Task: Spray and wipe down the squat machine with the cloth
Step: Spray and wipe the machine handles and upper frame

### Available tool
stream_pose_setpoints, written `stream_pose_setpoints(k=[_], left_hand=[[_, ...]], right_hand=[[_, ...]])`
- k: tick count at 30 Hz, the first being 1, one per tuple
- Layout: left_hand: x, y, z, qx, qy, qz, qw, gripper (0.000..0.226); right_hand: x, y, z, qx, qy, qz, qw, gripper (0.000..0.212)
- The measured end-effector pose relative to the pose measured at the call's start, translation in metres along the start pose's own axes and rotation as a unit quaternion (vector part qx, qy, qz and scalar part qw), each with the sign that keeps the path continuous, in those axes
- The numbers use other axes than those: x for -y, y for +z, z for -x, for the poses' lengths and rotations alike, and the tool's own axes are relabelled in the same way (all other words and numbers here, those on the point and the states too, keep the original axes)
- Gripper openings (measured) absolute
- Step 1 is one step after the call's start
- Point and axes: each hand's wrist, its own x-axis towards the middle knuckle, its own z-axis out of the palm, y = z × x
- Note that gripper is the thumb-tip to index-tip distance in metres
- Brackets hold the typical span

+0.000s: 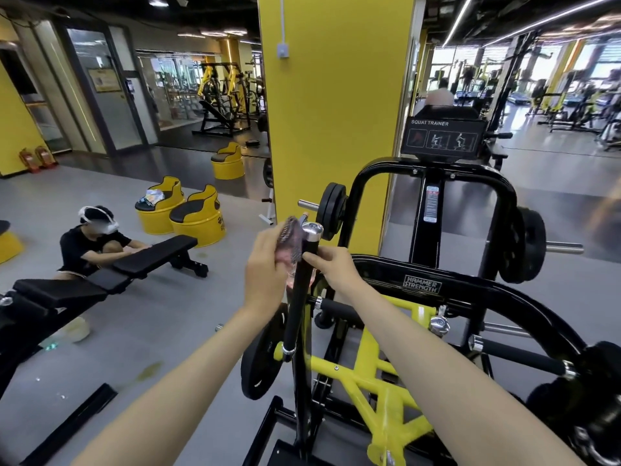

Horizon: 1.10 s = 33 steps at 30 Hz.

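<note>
Black-and-yellow squat machine (420,284) fills the right, its upright bar (297,307) black and chrome-capped. Up top, the left hand (265,267) bunches the pink cloth (290,237) against the bar; the right hand (336,269) curls its fingers round the bar just below the cap. Something pinkish behind the bar is hard to make out

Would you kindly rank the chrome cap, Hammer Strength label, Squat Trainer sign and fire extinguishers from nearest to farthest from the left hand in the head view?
1. chrome cap, just right of the left hand.
2. Hammer Strength label, right, on the black frame.
3. Squat Trainer sign, upper right.
4. fire extinguishers, far left by the wall.
</note>
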Motion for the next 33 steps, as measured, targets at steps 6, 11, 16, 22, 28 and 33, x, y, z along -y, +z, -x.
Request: stream_pose_setpoints(k=[6,11,16,22,28,33], left_hand=[[0.026,0.023,0.006,0.096,0.258,-0.076,0.958,0.032],[0.045,0.011,0.015,0.109,0.252,-0.035,0.961,0.048],[0.011,0.016,-0.024,-0.014,0.339,-0.007,0.941,0.025],[0.067,0.031,-0.001,0.095,0.353,-0.040,0.930,0.041],[0.031,0.009,-0.019,0.025,0.024,0.182,0.983,0.031],[0.009,0.023,-0.047,0.094,-0.217,0.255,0.938,0.011]], right_hand=[[-0.004,0.002,0.008,0.002,0.015,-0.007,1.000,0.026],[-0.004,0.006,0.014,0.003,0.034,-0.022,0.999,0.044],[-0.007,0.018,0.012,-0.076,0.047,-0.058,0.994,0.046],[0.001,0.018,0.018,-0.050,0.056,-0.052,0.996,0.040],[-0.002,0.029,0.013,-0.109,0.063,-0.062,0.990,0.037],[0.000,0.027,0.012,-0.108,0.048,-0.037,0.992,0.032]])
